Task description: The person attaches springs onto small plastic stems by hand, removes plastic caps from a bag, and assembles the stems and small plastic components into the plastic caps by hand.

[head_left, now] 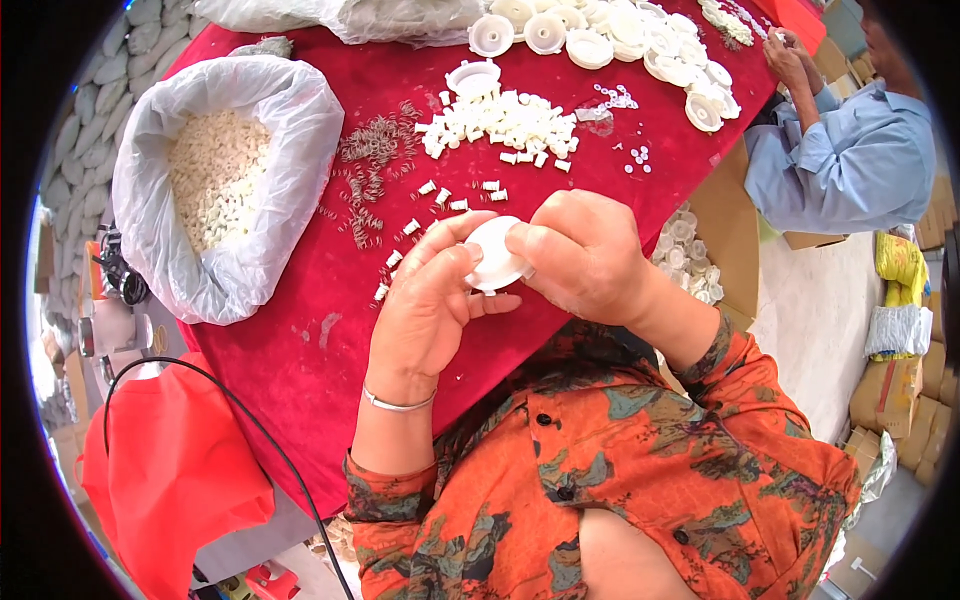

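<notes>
Nearest the camera: orange patterned sleeves, forearms rising from the lower edge, a thin metal bangle (398, 403) on the left wrist. Both hands meet over the near edge of the red cloth table (300, 350). Left hand (425, 300) has fingers curled up around the left rim of one round white plastic disc (494, 258), thumb pressed beneath it; right hand (585, 255) is closed on the disc's right side, fingertips on its face. Disc is held above the cloth, not resting on it; it looks flat, smooth, plain white, with small tabs showing at its lower edge. Only part of it is visible between the fingers. Just beyond the hands: a scatter of small white plastic pieces (440, 195), roughly ten loose ones, leading up to a dense heap (505, 120) too packed to count. Left of these, a loose spread of thin metal springs (370, 160), too many and too fine to count. Further left, one large clear plastic bag (225, 170), open at the top, filled with small pale parts. One red bag (170, 470) hangs off the near left side of the table, a black cable crossing it. Far edge: a row of round white caps (620, 35), well over a dozen, overlapping. Far right: a second person in a light blue shirt (850, 150), hands together at the table's corner. One open carton (725, 250) holding more white caps stands between that person and the table.
</notes>
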The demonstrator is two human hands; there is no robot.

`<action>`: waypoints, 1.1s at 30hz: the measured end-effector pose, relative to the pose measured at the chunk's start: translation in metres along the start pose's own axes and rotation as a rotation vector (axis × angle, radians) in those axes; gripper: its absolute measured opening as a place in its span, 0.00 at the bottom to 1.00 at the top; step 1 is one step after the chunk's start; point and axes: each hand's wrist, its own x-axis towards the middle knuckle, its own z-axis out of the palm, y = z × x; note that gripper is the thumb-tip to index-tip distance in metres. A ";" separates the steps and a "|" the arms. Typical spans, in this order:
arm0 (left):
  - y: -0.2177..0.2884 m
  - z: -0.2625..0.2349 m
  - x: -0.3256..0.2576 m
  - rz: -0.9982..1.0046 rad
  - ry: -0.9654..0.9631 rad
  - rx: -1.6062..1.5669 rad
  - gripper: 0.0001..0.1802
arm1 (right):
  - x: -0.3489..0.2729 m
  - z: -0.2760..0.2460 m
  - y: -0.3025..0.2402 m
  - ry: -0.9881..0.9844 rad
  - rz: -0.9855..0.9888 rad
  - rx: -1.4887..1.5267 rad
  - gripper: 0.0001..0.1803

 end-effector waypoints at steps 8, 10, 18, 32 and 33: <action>-0.012 -0.008 0.003 0.210 0.055 -0.025 0.24 | 0.011 -0.004 0.009 -0.091 -0.072 -0.041 0.12; -0.013 -0.011 0.006 0.329 0.090 -0.004 0.24 | 0.011 -0.002 0.017 -0.108 -0.072 -0.003 0.15; -0.017 0.002 0.007 0.436 0.228 0.296 0.23 | 0.002 -0.009 0.005 -0.166 0.421 0.375 0.16; -0.016 -0.010 0.009 0.444 0.253 0.357 0.20 | 0.001 -0.038 0.106 -0.025 0.434 0.002 0.08; -0.016 -0.011 0.009 0.445 0.253 0.357 0.20 | -0.003 -0.045 0.135 0.041 0.507 -0.112 0.07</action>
